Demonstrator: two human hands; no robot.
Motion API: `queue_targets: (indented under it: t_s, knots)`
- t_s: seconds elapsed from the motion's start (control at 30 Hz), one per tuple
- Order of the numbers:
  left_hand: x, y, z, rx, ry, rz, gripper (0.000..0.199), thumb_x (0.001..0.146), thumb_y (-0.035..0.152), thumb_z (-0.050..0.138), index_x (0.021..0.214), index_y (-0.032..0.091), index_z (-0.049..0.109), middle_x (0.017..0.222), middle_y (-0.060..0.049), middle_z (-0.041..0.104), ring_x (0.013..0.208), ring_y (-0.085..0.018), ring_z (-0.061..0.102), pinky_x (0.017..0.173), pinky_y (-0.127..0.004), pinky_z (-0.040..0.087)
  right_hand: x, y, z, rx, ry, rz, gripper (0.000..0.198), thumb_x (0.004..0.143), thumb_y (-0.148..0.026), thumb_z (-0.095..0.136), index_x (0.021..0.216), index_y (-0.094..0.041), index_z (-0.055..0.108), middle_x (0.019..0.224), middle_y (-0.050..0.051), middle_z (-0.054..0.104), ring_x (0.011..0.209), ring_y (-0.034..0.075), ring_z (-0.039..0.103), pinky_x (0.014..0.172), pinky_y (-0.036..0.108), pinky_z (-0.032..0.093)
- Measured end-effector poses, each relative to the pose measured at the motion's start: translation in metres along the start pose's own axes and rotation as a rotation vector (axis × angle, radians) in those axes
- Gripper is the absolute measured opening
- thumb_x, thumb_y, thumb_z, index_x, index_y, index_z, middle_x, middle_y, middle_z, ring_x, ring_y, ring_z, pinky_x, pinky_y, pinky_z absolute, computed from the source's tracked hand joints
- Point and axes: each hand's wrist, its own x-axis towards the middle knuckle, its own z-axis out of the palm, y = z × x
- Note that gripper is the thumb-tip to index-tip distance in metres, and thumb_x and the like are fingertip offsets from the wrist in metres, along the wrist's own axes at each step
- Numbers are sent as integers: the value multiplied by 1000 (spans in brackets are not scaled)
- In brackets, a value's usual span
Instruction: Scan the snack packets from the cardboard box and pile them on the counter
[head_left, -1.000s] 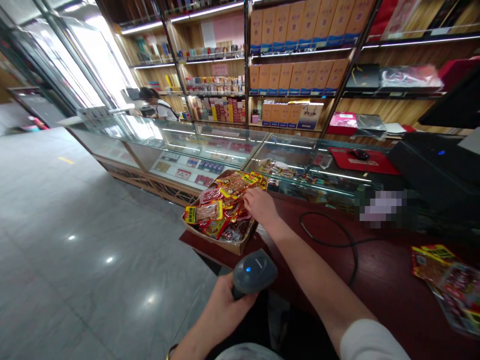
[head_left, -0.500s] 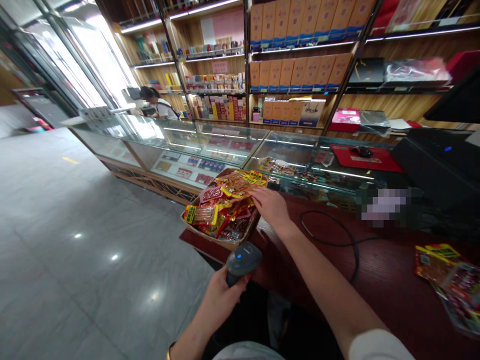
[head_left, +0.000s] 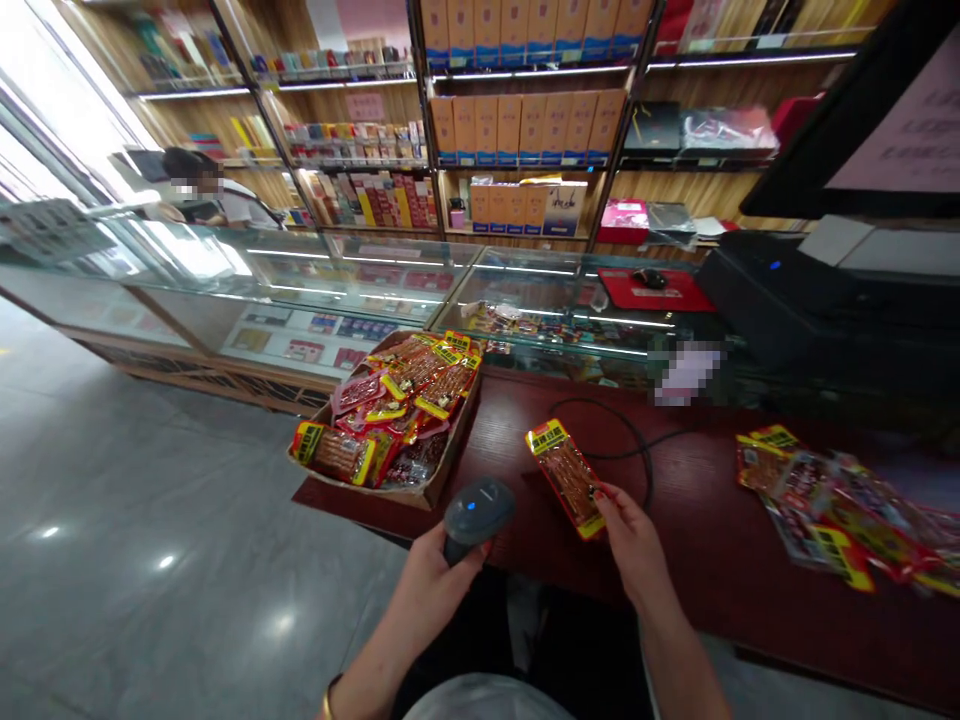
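My left hand (head_left: 437,583) is wrapped round the handle of a dark grey barcode scanner (head_left: 480,510), whose head points away from me and shows a small blue light. My right hand (head_left: 630,530) pinches the lower right edge of a snack packet (head_left: 568,475), a flat red and yellow pack with brown strips inside. The packet is held over the dark red counter, to the right of the scanner. Left of it, a cardboard box (head_left: 439,490) full of similar packets (head_left: 420,375) stands at the counter's corner.
A pile of snack packets (head_left: 840,500) lies at the right of the wooden counter (head_left: 697,520). A black cable (head_left: 649,465) loops behind my right hand. Beyond are glass display cases (head_left: 352,270), a mouse (head_left: 649,279), a monitor (head_left: 847,120) and a seated person (head_left: 225,195).
My right hand has drawn a packet out of the box and brought it right and toward me. The view has turned right. The scanner stays in my left hand.
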Motion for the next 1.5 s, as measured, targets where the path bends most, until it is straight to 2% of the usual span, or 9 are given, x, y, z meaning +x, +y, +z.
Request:
queue_targets:
  t_s: [0.23, 0.43, 0.6, 0.73, 0.83, 0.97, 1.13, 1.37, 1.5]
  knots:
    - [-2, 5, 6, 94, -43, 119, 19, 84, 23, 65, 98, 14, 76, 88, -4, 79, 85, -23, 70, 77, -29, 54, 1, -3, -6, -54, -83, -21, 43, 77, -53, 76, 105, -22, 72, 98, 4, 79, 85, 24, 74, 76, 34, 61]
    - [-4, 3, 4, 144, -83, 124, 21, 84, 20, 65, 100, 15, 77, 93, -5, 81, 87, -24, 72, 82, -30, 54, 4, 0, -13, -227, -169, -64, 48, 74, -39, 75, 120, -23, 74, 116, 5, 78, 104, 27, 73, 98, 43, 56]
    - [0, 1, 4, 157, -70, 143, 23, 84, 21, 64, 102, 16, 76, 95, -4, 81, 89, -24, 72, 83, -30, 54, -1, -6, -14, -566, -133, -477, 35, 88, -28, 57, 116, -29, 78, 129, 7, 71, 118, 26, 66, 109, 48, 48]
    - [2, -2, 4, 151, -57, 164, 22, 84, 20, 63, 100, 16, 76, 96, -4, 81, 89, -24, 72, 84, -31, 54, -10, -5, -15, -922, -259, -661, 56, 77, -10, 52, 122, -33, 75, 136, 6, 66, 126, 28, 60, 112, 55, 42]
    - [2, -2, 3, 145, -65, 166, 20, 84, 21, 63, 99, 16, 75, 94, -3, 80, 87, -23, 72, 82, -30, 54, -12, -3, -15, -995, -327, -669, 58, 75, -8, 51, 123, -32, 74, 141, 4, 63, 134, 28, 55, 119, 58, 33]
    - [-1, 1, 2, 144, -75, 162, 20, 85, 21, 63, 99, 16, 75, 94, -4, 80, 88, -23, 72, 82, -30, 54, -3, -8, -8, -1008, -164, -563, 38, 92, -26, 52, 126, -22, 69, 137, 11, 65, 127, 28, 59, 111, 48, 44]
    - [-5, 7, 6, 151, -111, 165, 22, 84, 18, 63, 102, 16, 76, 96, -3, 80, 90, -23, 72, 85, -30, 53, 8, -18, 5, -1204, -167, -451, 55, 86, -35, 70, 138, -17, 62, 122, 15, 69, 114, 35, 64, 98, 49, 50]
    - [-11, 12, 11, 176, -132, 149, 22, 81, 14, 63, 99, 15, 76, 94, -4, 80, 88, -24, 72, 81, -29, 53, 13, -18, 9, -729, -294, -332, 33, 79, -27, 67, 111, -25, 75, 111, 7, 71, 101, 25, 70, 97, 40, 53]
    - [-12, 18, 12, 163, -153, 156, 21, 81, 12, 62, 97, 15, 76, 92, -4, 80, 86, -23, 72, 79, -28, 53, 13, -9, 12, -261, -321, -74, 38, 83, -45, 66, 114, -25, 76, 115, 6, 77, 105, 28, 72, 96, 43, 55]
